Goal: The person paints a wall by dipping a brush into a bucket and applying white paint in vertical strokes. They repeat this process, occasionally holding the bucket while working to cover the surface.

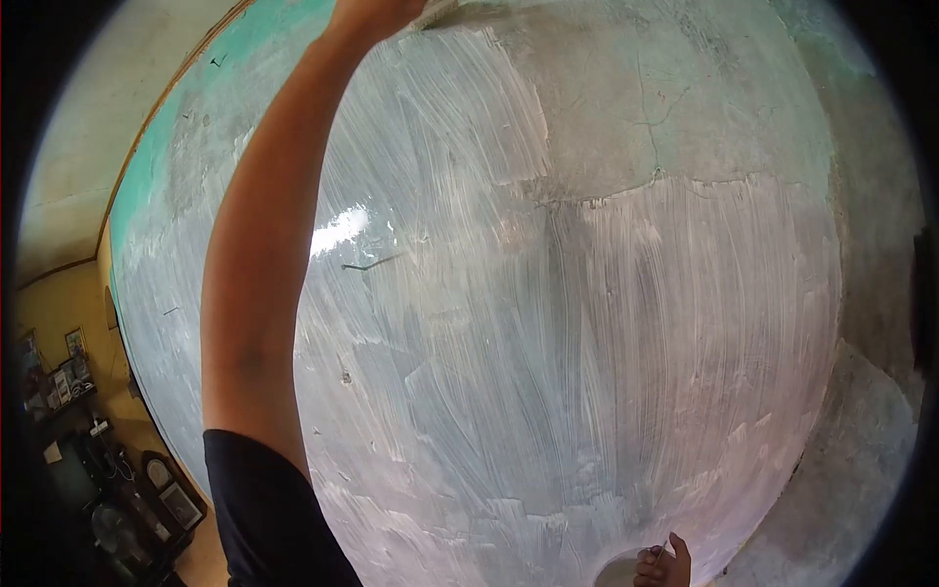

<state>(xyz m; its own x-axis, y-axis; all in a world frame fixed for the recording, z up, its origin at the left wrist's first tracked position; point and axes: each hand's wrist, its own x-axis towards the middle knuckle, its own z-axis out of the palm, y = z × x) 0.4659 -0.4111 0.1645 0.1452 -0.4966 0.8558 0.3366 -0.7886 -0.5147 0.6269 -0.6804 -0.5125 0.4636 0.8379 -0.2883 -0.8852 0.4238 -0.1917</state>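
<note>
My left arm stretches up across the left half of the wall (509, 323). At the top edge my left hand (377, 14) is closed on a brush (437, 14), its bristle end against the wall; part of the hand is cut off by the frame. Low on the right, my right hand (667, 564) has its fingers curled at a round container (614, 570), mostly outside the view. A thin pale line shows between thumb and fingers. Streaky whitish coating covers much of the wall, with bare grey-green surface at upper right.
A bent nail (370, 264) sticks out of the wall, and another (216, 62) is at upper left. Shelves with frames and a fan (117, 531) stand at lower left. Bare grey wall (880, 245) adjoins on the right.
</note>
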